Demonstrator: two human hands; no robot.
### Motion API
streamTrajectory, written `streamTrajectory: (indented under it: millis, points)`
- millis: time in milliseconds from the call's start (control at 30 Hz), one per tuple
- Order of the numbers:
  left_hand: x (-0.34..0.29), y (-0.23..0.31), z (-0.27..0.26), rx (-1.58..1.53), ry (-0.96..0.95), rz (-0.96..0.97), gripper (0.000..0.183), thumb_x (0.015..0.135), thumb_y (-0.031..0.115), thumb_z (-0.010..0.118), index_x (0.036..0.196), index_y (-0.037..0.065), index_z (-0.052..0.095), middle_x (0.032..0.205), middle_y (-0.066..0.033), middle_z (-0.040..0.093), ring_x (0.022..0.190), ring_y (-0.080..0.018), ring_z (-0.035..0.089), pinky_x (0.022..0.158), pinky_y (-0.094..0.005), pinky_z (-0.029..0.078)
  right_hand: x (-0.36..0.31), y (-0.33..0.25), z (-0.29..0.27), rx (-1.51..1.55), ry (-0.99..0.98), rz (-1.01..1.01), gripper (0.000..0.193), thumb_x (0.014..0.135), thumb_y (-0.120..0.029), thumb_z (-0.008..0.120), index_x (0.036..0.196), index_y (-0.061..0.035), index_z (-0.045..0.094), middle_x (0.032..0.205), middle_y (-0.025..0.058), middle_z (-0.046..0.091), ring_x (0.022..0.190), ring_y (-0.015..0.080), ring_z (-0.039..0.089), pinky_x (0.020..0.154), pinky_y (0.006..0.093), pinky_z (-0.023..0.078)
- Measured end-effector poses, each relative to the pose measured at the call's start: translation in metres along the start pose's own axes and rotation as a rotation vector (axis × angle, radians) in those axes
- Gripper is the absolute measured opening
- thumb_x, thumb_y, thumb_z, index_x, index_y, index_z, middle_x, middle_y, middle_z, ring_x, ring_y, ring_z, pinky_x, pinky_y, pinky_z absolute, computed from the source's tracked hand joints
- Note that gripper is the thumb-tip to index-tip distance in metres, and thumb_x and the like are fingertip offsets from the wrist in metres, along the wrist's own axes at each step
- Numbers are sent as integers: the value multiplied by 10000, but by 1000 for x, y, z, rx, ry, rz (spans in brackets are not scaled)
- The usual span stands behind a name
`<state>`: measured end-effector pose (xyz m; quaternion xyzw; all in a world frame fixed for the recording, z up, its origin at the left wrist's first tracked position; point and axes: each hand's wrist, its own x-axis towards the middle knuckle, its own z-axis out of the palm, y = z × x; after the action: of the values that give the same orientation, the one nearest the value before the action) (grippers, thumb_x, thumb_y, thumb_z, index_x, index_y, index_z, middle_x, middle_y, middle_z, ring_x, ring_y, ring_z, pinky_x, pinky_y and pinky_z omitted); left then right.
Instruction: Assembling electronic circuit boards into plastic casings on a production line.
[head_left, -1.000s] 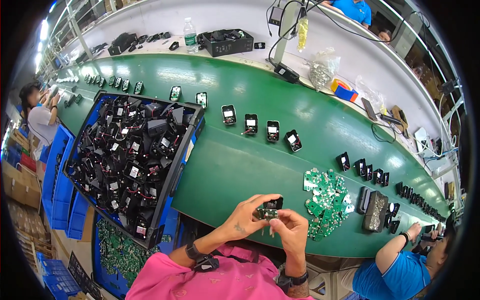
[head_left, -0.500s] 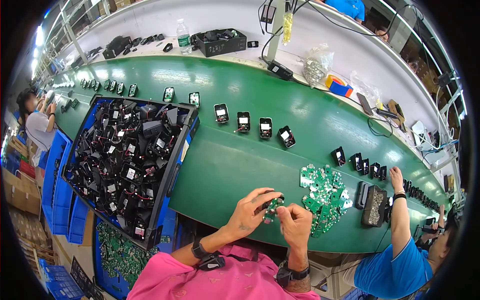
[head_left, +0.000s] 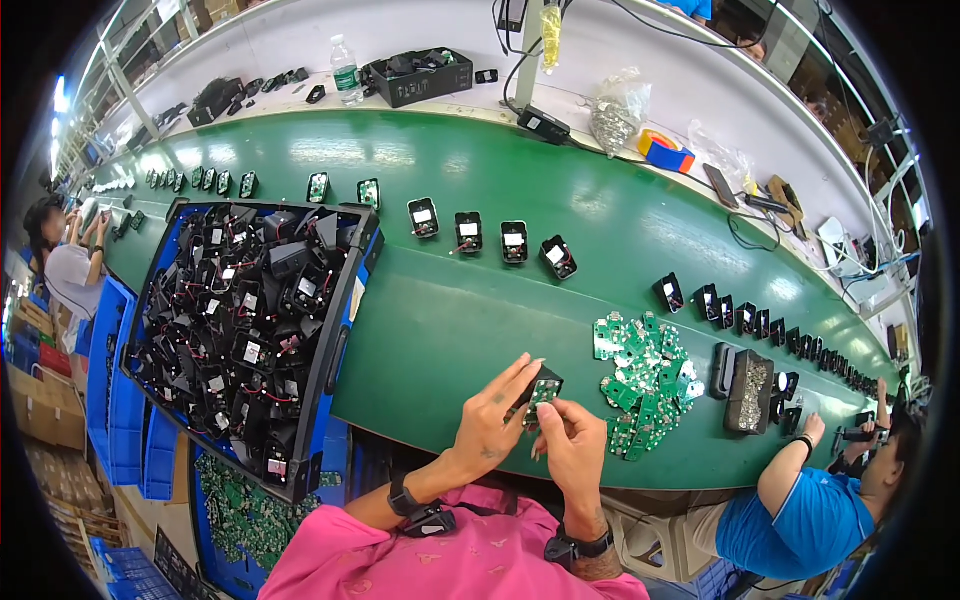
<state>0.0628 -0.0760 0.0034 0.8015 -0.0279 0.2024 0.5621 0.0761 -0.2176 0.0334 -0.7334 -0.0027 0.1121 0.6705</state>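
Note:
My left hand [head_left: 488, 418] is wrapped round a small black plastic housing [head_left: 549, 375] above the near edge of the green bench. A green circuit board [head_left: 542, 394] lies at the housing's open face. The thumb of my right hand [head_left: 574, 440] presses on the board's lower end, with the other fingers curled beneath. How far the board sits inside cannot be made out. Right of my hands is a heap of loose green circuit boards [head_left: 645, 385]. Beyond them, black housings [head_left: 514, 242] with white labels inside stand in a spaced row on the green bench [head_left: 440, 310].
At left a blue-and-black crate [head_left: 338, 345] is heaped with black housings; below it a blue bin holds circuit boards [head_left: 240, 510]. A box of small metal parts [head_left: 748, 392] sits at right, near a co-worker in blue [head_left: 795, 520]. A bottle [head_left: 346, 72] stands on the back shelf.
The board, tilted between my fingers before, now lies against the housing's open face under my right thumb. The co-worker's hand has drawn back from the housings. The view has shifted slightly.

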Motion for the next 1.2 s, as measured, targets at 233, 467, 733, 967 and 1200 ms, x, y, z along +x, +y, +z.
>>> streamTrajectory:
  millis: [233,467,733,967,1200]
  points:
    - [3,3,-3,17,-54,86,559,852,-50,581,1399,51,527,1331,-171,611,1113,-373,647,878,-378,560,3,6,-3,199,-45,-42,166,933,-41,680,1036,89,690,845,81,705,648,105,657,547,229,529]
    - [3,10,-4,6,-86,24,558,868,-73,553,1410,55,516,1241,-209,639,1047,-380,664,839,-378,557,-1,2,-1,144,20,-127,137,943,-49,670,963,85,686,785,67,690,620,106,655,546,227,529]
    - [7,4,-18,-247,-254,-144,573,862,-79,546,1413,70,497,1194,-186,634,914,-271,693,784,-359,567,9,8,-9,11,-39,-17,167,930,-83,687,873,73,674,705,52,669,568,89,638,492,232,508]
    - [9,5,-29,-385,-346,-327,457,949,15,538,1401,58,489,1190,-144,625,872,-153,670,681,-292,581,9,3,0,-129,2,-43,177,928,-76,688,830,68,658,674,58,661,529,81,606,471,217,487]
    - [7,1,-23,-466,-272,-402,407,982,37,504,1386,22,462,1224,-170,621,782,-151,690,566,-255,591,11,12,0,-386,68,-198,167,919,-83,701,864,68,657,678,50,667,558,66,607,465,225,461]
